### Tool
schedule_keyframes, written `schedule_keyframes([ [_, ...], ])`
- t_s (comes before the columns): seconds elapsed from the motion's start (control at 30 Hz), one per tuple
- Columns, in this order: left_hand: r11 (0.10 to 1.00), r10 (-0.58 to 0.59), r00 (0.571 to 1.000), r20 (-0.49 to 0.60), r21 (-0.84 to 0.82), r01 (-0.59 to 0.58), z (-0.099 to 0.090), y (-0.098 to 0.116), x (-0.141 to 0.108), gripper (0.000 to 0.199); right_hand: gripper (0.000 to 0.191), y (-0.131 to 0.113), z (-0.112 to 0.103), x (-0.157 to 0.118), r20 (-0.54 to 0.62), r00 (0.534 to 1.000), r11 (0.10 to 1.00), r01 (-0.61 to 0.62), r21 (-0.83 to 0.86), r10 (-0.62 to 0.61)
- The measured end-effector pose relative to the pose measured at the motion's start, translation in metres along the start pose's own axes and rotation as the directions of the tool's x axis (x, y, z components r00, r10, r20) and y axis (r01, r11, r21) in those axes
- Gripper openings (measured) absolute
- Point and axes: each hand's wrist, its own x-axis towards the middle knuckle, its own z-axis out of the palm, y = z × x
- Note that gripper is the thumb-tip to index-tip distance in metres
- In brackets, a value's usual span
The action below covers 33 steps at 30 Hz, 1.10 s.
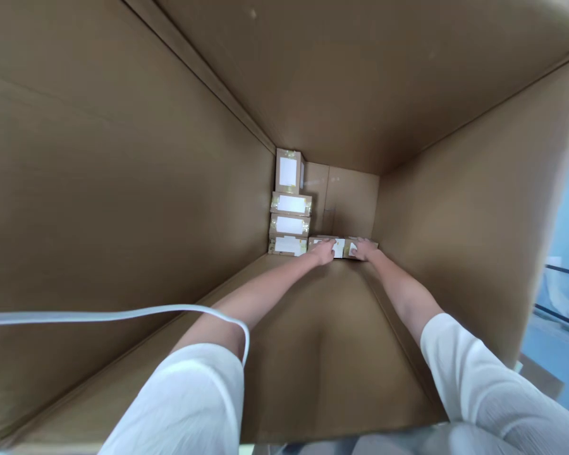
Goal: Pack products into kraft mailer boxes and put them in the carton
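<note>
Deep inside a large cardboard box (341,360), both arms reach down to its bottom. My left hand (325,251) lies on a small labelled carton (339,247) against the near wall, fingers partly bent. Beside it, my right hand (361,248) rests on the right end of the same row, on a carton (349,247) near the corner. Small cartons with white labels and yellowish tape stand along the left wall, among them a taller one (288,171) in the far left corner. The undersides of both hands are hidden.
High cardboard walls (474,183) surround the arms on all sides. A bare part of the box bottom (351,202) shows beyond the hands. A white cable (99,315) crosses from the left over the left arm. Outside, at the right, are a bluish floor and dark rails.
</note>
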Motion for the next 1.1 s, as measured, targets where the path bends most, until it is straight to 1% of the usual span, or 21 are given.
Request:
schedule_keyframes([
  [0.1, 0.999, 0.004, 0.998, -0.055, 0.033, -0.002, -0.034, 0.02, -0.036, 0.052, 0.053, -0.007, -0.036, -0.037, -0.07, 0.998, 1.0, -0.006, 0.003, 0.006],
  [0.23, 0.996, 0.014, 0.992, -0.123, 0.085, -0.004, -0.077, 0.05, -0.094, 0.049, 0.051, -0.019, -0.079, -0.102, -0.147, 0.989, 0.999, -0.016, 0.036, 0.021],
  [0.33, 0.997, 0.025, 0.98, -0.196, 0.081, -0.01, -0.103, 0.072, -0.141, 0.049, 0.052, -0.036, -0.103, -0.157, -0.203, 0.979, 0.997, 0.011, 0.082, 0.006],
  [0.4, 0.999, 0.038, 0.964, -0.263, 0.047, -0.026, -0.115, 0.085, -0.174, 0.05, 0.051, -0.05, -0.113, -0.194, -0.243, 0.97, 0.995, 0.047, 0.091, -0.024],
  [0.47, 0.999, 0.051, 0.943, -0.329, 0.007, -0.052, -0.122, 0.098, -0.206, 0.05, 0.05, -0.064, -0.12, -0.23, -0.294, 0.953, 0.987, 0.11, 0.121, -0.07],
  [0.53, 0.996, 0.058, 0.92, -0.388, -0.036, -0.078, -0.126, 0.109, -0.239, 0.05, 0.047, -0.078, -0.124, -0.266, -0.36, 0.925, 0.965, 0.194, 0.176, -0.12],
  [0.63, 0.985, 0.039, 0.89, -0.455, -0.13, -0.11, -0.125, 0.125, -0.29, 0.05, 0.044, -0.094, -0.127, -0.316, -0.455, 0.871, 0.913, 0.323, 0.249, -0.184],
  [0.7, 0.975, 0.014, 0.859, -0.511, -0.184, -0.126, -0.121, 0.134, -0.322, 0.05, 0.043, -0.104, -0.131, -0.345, -0.505, 0.831, 0.874, 0.408, 0.264, -0.235],
  [0.73, 0.971, -0.002, 0.851, -0.525, -0.205, -0.124, -0.119, 0.138, -0.337, 0.049, 0.042, -0.108, -0.133, -0.357, -0.524, 0.81, 0.854, 0.448, 0.265, -0.263],
  [0.83, 0.949, -0.034, 0.78, -0.625, -0.265, -0.17, -0.111, 0.148, -0.378, 0.047, 0.038, -0.122, -0.144, -0.387, -0.576, 0.736, 0.786, 0.569, 0.24, -0.357],
  [0.87, 0.941, -0.048, 0.746, -0.665, -0.281, -0.19, -0.108, 0.151, -0.389, 0.046, 0.037, -0.127, -0.149, -0.394, -0.59, 0.703, 0.758, 0.614, 0.222, -0.396],
  [1.0, 0.924, -0.112, 0.574, -0.811, -0.298, -0.24, -0.089, 0.16, -0.43, 0.045, 0.034, -0.151, -0.169, -0.419, -0.599, 0.566, 0.629, 0.767, 0.129, -0.566],
  [1.1, 0.916, -0.187, 0.447, -0.875, -0.319, -0.242, -0.068, 0.165, -0.457, 0.042, 0.034, -0.176, -0.178, -0.436, -0.543, 0.489, 0.548, 0.834, 0.064, -0.682],
])
